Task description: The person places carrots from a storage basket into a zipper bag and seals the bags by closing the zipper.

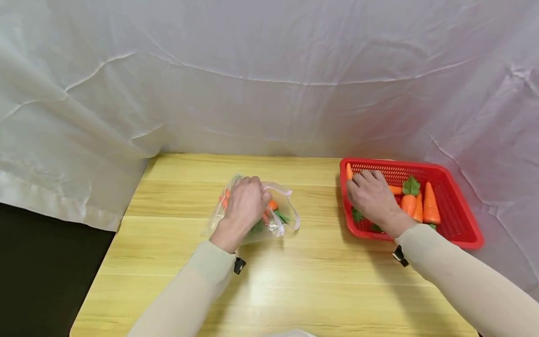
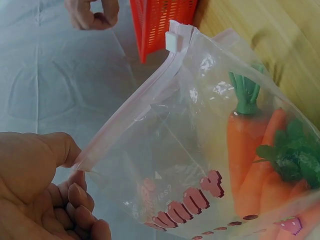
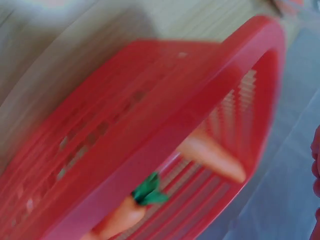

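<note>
My left hand (image 1: 246,201) pinches the corner of a clear zip bag (image 2: 165,150) by its pink seal edge, between thumb and fingertips. Inside the bag are several carrots (image 2: 245,145) with green tops, and pink lettering runs across its front. My right hand (image 1: 372,194) is over the left part of a red basket (image 1: 463,210), its fingers hanging loosely curled with nothing seen in them. Only its fingertips (image 3: 316,165) show at the edge of the right wrist view. Several carrots (image 1: 430,206) lie in the basket, and one carrot (image 3: 215,155) leans by its end wall.
Both the bag and the basket are on a light wooden table (image 1: 294,276). Pale fabric (image 1: 273,107) hangs behind the table and along its sides. A white slider (image 2: 171,42) sits at the far end of the bag's seal.
</note>
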`<state>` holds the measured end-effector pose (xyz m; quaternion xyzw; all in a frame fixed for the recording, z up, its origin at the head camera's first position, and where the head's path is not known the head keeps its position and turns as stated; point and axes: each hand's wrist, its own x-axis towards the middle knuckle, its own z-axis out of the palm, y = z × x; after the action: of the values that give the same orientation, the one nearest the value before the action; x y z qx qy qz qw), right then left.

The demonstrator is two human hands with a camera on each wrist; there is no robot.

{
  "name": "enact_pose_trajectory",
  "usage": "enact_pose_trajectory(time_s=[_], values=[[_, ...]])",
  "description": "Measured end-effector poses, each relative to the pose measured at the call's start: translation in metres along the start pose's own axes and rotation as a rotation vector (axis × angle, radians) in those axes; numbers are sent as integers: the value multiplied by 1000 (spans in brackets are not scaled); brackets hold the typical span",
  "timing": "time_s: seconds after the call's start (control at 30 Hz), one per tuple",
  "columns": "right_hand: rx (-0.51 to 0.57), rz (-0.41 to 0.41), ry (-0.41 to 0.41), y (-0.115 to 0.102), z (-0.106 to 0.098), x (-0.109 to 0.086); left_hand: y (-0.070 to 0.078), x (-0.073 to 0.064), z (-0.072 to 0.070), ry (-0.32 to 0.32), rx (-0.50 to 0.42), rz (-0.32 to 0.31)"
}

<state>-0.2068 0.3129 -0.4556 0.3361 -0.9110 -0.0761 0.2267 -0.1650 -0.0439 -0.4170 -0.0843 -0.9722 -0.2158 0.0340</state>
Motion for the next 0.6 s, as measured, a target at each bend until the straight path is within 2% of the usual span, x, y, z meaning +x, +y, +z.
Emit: enact_pose_trajectory(time_s=[0.17,0.37,0.6], values=[[-26,2,-79,23,2,-17,-1,0,-1,13,13,12],[-37,13,-237,54,1,-34,-1,1,-1,3,13,-5],[-85,14,-365,91,1,-54,-2,0,0,1,21,-6]])
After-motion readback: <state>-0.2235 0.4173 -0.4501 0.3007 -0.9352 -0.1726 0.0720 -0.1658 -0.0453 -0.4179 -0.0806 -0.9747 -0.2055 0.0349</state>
